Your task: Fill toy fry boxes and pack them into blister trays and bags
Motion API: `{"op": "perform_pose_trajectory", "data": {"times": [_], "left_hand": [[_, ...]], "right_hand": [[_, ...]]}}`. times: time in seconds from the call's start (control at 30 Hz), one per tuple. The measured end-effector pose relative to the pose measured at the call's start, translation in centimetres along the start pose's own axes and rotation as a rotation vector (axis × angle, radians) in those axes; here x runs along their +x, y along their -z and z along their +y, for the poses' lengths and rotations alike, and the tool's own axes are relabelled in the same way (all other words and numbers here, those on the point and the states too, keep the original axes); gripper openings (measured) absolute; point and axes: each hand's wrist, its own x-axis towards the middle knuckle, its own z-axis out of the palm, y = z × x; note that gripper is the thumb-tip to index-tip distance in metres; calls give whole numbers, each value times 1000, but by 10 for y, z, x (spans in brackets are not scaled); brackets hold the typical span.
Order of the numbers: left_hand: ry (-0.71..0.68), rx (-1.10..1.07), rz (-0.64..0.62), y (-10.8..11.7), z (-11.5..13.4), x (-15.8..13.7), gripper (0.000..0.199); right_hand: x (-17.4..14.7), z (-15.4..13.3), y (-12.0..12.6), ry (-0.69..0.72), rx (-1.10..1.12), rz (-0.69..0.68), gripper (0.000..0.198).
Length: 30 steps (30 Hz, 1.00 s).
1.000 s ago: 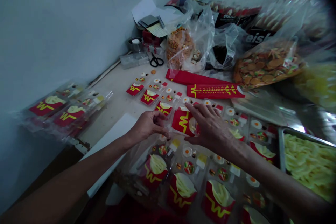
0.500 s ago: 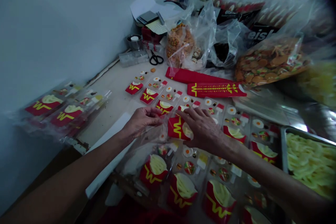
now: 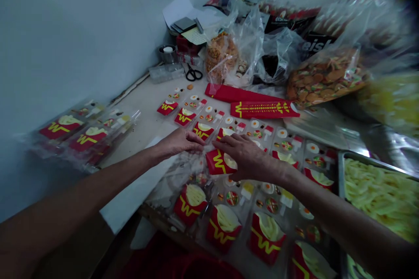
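My left hand (image 3: 183, 143) is closed, thumb and fingers pinched together at the edge of a clear plastic bag (image 3: 185, 165). Turned sideways beside its fingertips is a small red fries box (image 3: 214, 162) with a yellow zigzag and pale fries. My right hand (image 3: 247, 154) curves over that box, with fingers on its top side and thumb at its lower edge. Whether the box lies inside the clear bag I cannot tell. Around both hands lie rows of clear flat pieces bearing toy fries boxes (image 3: 225, 229), fried eggs, pizzas and ice pops.
Finished-looking clear packs (image 3: 88, 137) are stacked at the left table edge. A metal tray (image 3: 342, 183) of pale fries stands at right. Red printed card strips (image 3: 265, 110), black scissors (image 3: 194, 73) and bags of small toy food pieces (image 3: 327, 76) lie farther back.
The view has shifted slightly, bringing more of the metal tray into sight. My left fingers have drawn closer together, and my right hand stays over the sideways fries box.
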Motion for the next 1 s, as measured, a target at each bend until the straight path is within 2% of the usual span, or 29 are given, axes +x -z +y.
{"op": "perform_pose_trajectory", "data": {"times": [0.1,0.17,0.3,0.37,0.5,0.57,0.67,0.73,0.87,1.0], "left_hand": [[-103,186,-124,0,7,1,30],[-206,290,-155,-4,11,5,33],[-377,401,-121,-18,23,12,62],[-488,501,-1,-27,26,6,62],[-722,748,534,-51,7,-24,41],[-727,856,611,-62,-11,-37,41],[-662,973,547,-72,-32,-44,39],[-634,1027,522,-73,-34,-44,38],[-571,1104,481,-72,-28,-42,52],[-589,1071,465,-75,-32,-37,53]], "right_hand": [[-7,-16,2,-25,-77,16,97],[-10,-26,2,-67,-105,28,95],[-10,-43,-9,-224,-16,74,103],[-8,-51,-17,-316,32,125,110],[-3,-67,-30,-521,32,176,101],[1,-75,-32,-569,36,176,93],[4,-83,-35,-616,54,170,94],[0,-84,-39,-623,56,167,104],[-26,-79,-49,-624,37,133,123],[-45,-77,-59,-665,107,126,107]]}}
